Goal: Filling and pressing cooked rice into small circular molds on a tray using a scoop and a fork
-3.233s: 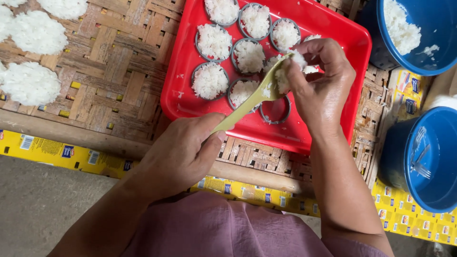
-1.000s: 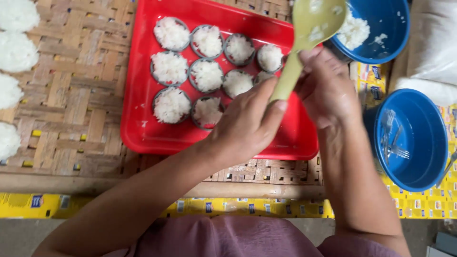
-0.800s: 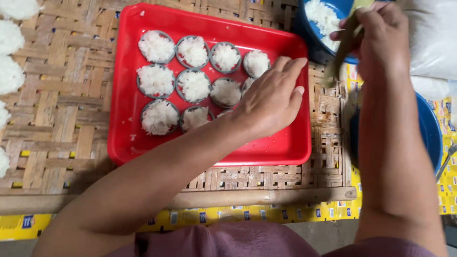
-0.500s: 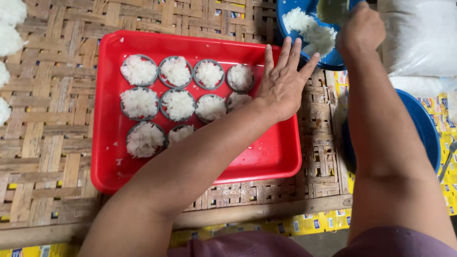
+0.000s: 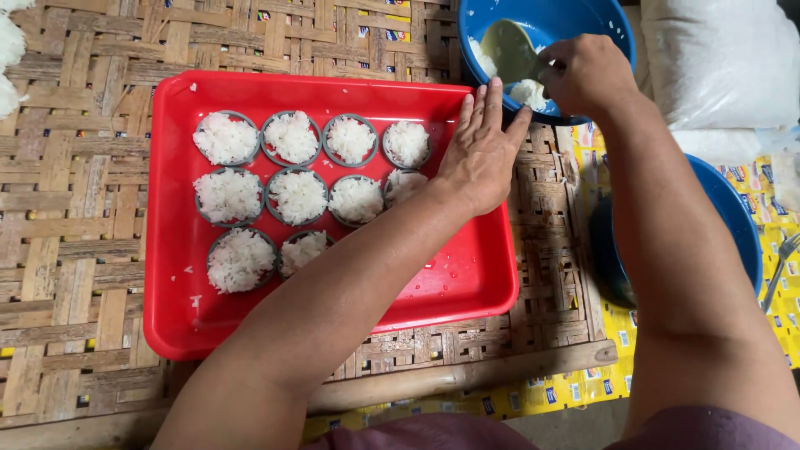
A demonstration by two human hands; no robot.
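Right hand point(image 5: 583, 75) closed round pale spoon point(image 5: 508, 52), digging rice point(image 5: 527, 90) inside blue bowl point(image 5: 546, 33). Rice likely soft, sticky, clumping: better scooped than pinched. Left hand point(image 5: 483, 154) spread flat beside bowl, over red tray point(image 5: 467, 283).

Looks like a small home-style food prep spot, probably someone making rice snacks by hand, not a pro kitchen. The work surface is a woven bamboo mat point(image 5: 75, 208) on a wooden frame, with yellow printed packaging sheets point(image 5: 775, 217) spread under it. There's a red plastic tray point(image 5: 467, 275) packed with little round moulds of white rice point(image 5: 296, 196), blue plastic bowls point(image 5: 575, 17) of cooked rice, and a white sack point(image 5: 721, 58) off to the side.
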